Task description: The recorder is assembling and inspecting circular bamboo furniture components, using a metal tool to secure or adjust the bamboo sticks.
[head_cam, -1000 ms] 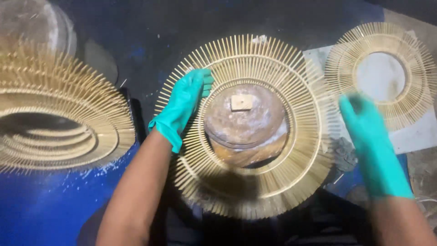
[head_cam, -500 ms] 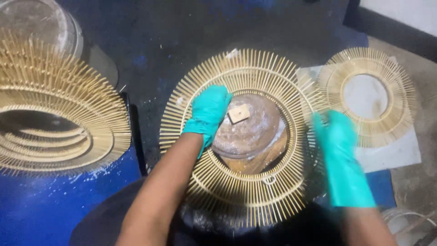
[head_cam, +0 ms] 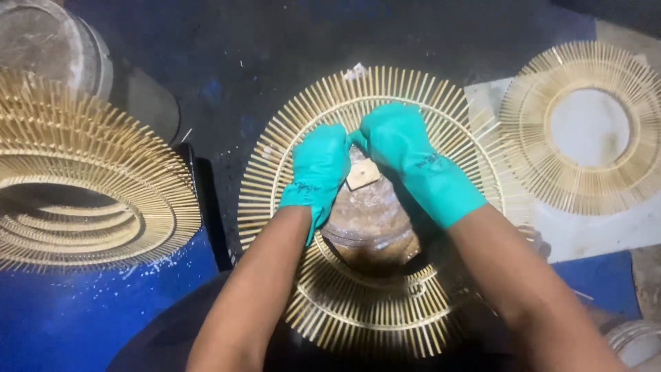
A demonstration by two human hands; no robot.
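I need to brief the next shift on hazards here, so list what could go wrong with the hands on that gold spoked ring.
1. Both the left hand and right hand press at the inner top edge of the spoked ring; the thin spokes might bend, or poke through the gloves.
2. The ring rests on a round drum and overhangs it, so it could tip.
3. The stack of rings sits close to the left forearm; an elbow might knock it.

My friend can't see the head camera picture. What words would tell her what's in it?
Two hands in teal rubber gloves, left hand and right hand, press together on the inner ring of a round golden sunburst frame of thin metal spokes. A stack of similar golden frames sits at left, another single golden frame at right.
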